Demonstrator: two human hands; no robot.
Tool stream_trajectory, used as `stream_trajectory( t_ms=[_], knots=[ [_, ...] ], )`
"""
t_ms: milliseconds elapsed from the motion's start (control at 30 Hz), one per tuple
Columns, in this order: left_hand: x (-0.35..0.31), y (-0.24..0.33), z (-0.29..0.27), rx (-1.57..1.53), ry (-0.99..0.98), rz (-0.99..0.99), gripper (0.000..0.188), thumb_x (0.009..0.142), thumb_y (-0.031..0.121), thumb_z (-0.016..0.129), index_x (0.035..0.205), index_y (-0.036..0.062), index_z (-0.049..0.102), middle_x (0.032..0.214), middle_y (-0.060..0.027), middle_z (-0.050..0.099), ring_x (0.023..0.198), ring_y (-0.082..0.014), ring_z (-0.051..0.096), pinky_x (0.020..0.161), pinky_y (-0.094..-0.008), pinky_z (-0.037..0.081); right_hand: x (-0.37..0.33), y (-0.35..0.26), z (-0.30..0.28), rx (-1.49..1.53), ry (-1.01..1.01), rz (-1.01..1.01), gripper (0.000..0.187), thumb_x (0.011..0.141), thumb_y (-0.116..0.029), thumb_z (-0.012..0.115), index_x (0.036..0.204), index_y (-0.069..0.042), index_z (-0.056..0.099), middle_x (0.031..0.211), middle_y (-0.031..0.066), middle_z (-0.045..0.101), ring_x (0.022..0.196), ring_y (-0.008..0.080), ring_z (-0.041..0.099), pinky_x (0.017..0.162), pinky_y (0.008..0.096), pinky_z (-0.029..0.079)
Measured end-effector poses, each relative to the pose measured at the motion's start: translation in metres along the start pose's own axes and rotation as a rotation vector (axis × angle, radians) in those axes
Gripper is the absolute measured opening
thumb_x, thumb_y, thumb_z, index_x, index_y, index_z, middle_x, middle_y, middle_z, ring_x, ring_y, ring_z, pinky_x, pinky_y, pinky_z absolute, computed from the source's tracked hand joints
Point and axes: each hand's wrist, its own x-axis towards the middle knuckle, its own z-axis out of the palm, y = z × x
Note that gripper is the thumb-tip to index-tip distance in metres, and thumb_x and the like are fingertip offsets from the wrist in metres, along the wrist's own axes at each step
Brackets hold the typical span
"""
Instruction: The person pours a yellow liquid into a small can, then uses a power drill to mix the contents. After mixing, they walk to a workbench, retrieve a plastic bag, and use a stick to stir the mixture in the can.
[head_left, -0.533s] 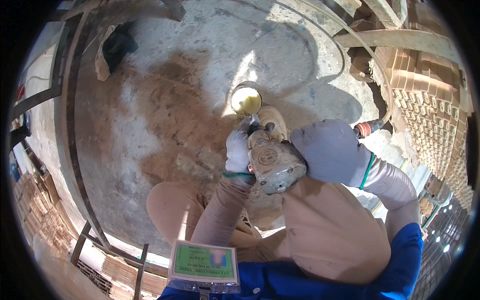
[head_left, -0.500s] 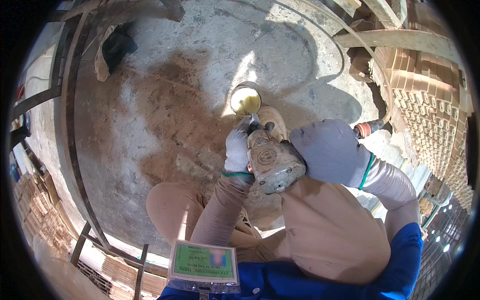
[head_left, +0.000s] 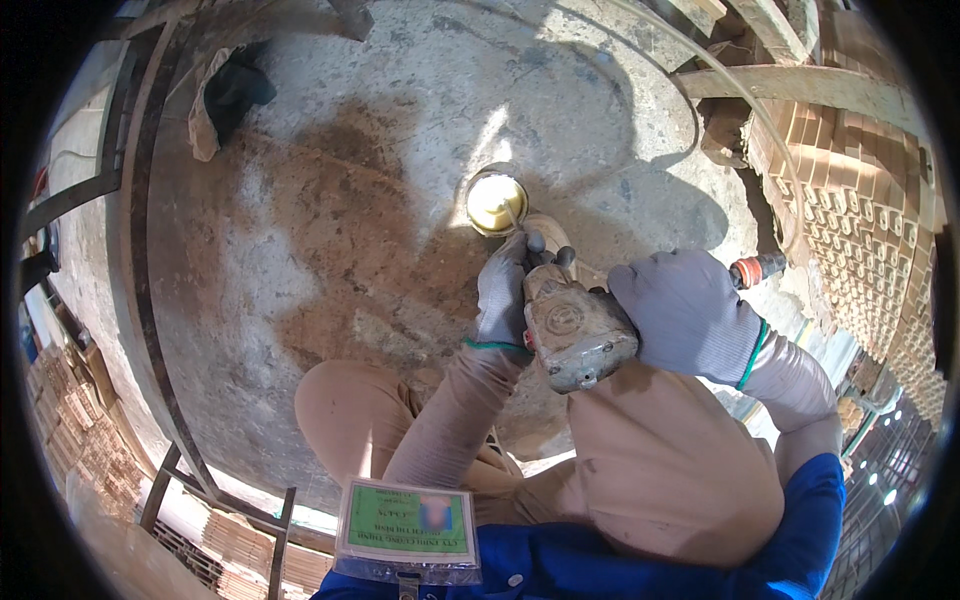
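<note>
My right hand (head_left: 690, 310), in a grey knit glove with a green cuff edge, is wrapped round the handle of a worn grey air-powered tool (head_left: 580, 335). A hose coupling, red and black, sticks out past that hand. My left hand (head_left: 503, 285), gloved alike, is beside the tool's front end with its fingers closed. A thin pale stick-like piece (head_left: 513, 216) runs from those fingers into a small round can (head_left: 468, 203) of pale yellow stuff on the floor. What kind of piece it is does not show clearly. Dark knobs at the tool's front partly hide the fingertips.
A pale air hose (head_left: 745, 95) curves along the right side. Stacked wooden pieces (head_left: 850, 210) stand at the right, under a wooden beam (head_left: 800, 85). A dark metal frame (head_left: 140, 250) runs down the left. A dark cloth (head_left: 230, 100) lies on the concrete floor, far left.
Both hands and the tool have shifted a little to the right. The thin pale piece now shows between my left fingers and the can. The coupling has moved right along with my right hand.
</note>
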Motion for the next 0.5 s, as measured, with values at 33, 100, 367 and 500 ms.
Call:
stream_trajectory(
  t_ms=[33,100,367,500],
  knots=[
    [0.0,0.0,0.0,0.014,-0.008,0.001,0.019,0.097,0.019,0.04,0.09,0.0056,0.052,0.077,-0.002,0.053,0.069,-0.0172,0.056,0.079,-0.0386,0.053,0.0,-0.001,0.0,-0.004,-0.014,0.007,0.031,0.058,-0.021,0.064,0.082,-0.004,0.054,0.064,0.0113,0.056,0.06,0.0295,0.059,0.053,0.0404,0.047],
    [0.001,0.001,-0.003,-0.007,-0.051,0.017,0.019,0.097,0.018,0.04,0.089,0.0056,0.052,0.078,-0.0022,0.054,0.07,-0.0171,0.056,0.078,-0.0386,0.053,0.002,-0.002,0.001,0.003,-0.019,0.023,0.031,0.058,-0.021,0.064,0.082,-0.004,0.054,0.065,0.0115,0.056,0.06,0.0299,0.059,0.053,0.0408,0.047],
    [0.0,0.015,-0.02,-0.053,-0.034,0.066,0.016,0.095,0.013,0.042,0.092,0.0026,0.053,0.082,-0.0049,0.054,0.075,-0.0179,0.056,0.081,-0.0382,0.053,0.012,-0.006,0.005,0.04,0.149,-0.113,0.026,0.067,-0.017,0.061,0.087,-0.001,0.056,0.063,0.0113,0.056,0.061,0.0297,0.061,0.052,0.04,0.047],
    [-0.009,0.012,-0.025,0.034,-0.053,0.05,0.019,0.095,0.014,0.045,0.094,-0.003,0.052,0.076,-0.0085,0.057,0.072,-0.0199,0.063,0.075,-0.0353,0.057,0.007,-0.008,0.006,0.051,0.072,-0.104,0.028,0.066,-0.017,0.061,0.088,-0.001,0.057,0.063,0.0106,0.056,0.061,0.0295,0.06,0.052,0.0402,0.047]
  ],
)
